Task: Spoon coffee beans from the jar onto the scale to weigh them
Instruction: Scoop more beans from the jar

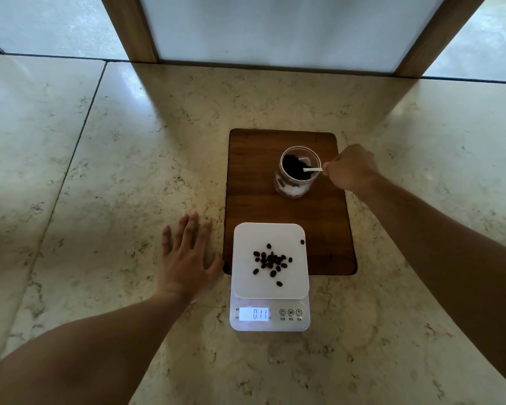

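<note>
Field note, head view. My right hand (351, 168) is closed around the handle of a small white spoon (311, 169), whose bowl end is down inside the open clear jar (297, 173). The jar stands upright on the far half of a dark wooden board (246, 176), with dark coffee beans (294, 168) filling its upper part. I cannot tell whether the spoon is loaded; its bowl is lost among the beans.

My left hand (187, 258) lies flat and fully open, fingers spread, palm down on the marble surface (100, 171), holding nothing. It sits just beside the scale's left edge; the thumb looks close to the board's near corner, possibly touching.

The white scale (270, 314) sits nearest me, overlapping the board's near edge. A loose cluster of beans on its platform (270, 261) is gathered near the middle, with a few strays and one lone bean near the far right corner. The lit display (254, 314) reads 011, or thereabouts.

Progress, as I judge it: partway. Some beans are already weighed; I am dipping for another scoop. Remaining: lift, carry, tip onto the pile. No target weight is given.
</note>
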Demonstrator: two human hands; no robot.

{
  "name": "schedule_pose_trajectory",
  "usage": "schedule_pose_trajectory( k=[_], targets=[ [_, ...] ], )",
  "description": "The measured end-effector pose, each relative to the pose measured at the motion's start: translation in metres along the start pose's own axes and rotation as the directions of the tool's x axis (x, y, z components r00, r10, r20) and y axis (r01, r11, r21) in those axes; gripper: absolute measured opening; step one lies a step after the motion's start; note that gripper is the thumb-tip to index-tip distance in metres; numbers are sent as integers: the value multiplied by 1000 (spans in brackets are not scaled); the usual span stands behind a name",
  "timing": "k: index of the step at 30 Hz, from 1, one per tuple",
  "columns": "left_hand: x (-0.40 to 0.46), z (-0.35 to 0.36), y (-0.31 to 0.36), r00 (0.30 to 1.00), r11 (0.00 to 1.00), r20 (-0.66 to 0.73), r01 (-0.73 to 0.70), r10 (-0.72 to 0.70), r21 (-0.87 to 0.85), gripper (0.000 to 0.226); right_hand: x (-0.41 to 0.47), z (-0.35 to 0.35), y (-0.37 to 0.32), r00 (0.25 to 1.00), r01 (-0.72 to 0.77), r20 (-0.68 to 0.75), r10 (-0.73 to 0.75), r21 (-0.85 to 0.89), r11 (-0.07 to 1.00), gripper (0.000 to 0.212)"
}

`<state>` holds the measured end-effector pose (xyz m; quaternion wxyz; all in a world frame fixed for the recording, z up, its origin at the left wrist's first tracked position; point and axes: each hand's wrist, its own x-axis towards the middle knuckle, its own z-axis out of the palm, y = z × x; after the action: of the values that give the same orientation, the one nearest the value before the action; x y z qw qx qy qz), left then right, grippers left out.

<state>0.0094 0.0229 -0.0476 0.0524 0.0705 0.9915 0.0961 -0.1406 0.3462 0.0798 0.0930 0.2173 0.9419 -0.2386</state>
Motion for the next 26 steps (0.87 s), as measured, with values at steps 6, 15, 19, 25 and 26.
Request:
schedule_pose_trajectory(
  k=[6, 15, 19, 25, 26],
  targets=[
    [0, 1, 0, 1000, 1000, 4, -4, 4, 2, 80, -2, -3, 5, 996, -37, 81, 31, 70, 997, 26],
    [0, 2, -2, 1000, 1000, -7, -7, 7, -1, 80, -6, -4, 6, 981, -136, 171, 96, 240, 961, 30],
    [-1, 3, -2, 1000, 1000, -23, -12, 12, 1, 79, -6, -6, 9, 975, -120, 209, 70, 238, 964, 27],
    [0, 4, -3, 999, 1000, -36, -17, 17, -10, 79, -8, -5, 12, 974, -137, 213, 76, 289, 948, 30],
    [0, 4, -3, 999, 1000, -38, -18, 17, -9, 79, -7, -7, 13, 972, -141, 223, 76, 291, 946, 26]
  ],
)
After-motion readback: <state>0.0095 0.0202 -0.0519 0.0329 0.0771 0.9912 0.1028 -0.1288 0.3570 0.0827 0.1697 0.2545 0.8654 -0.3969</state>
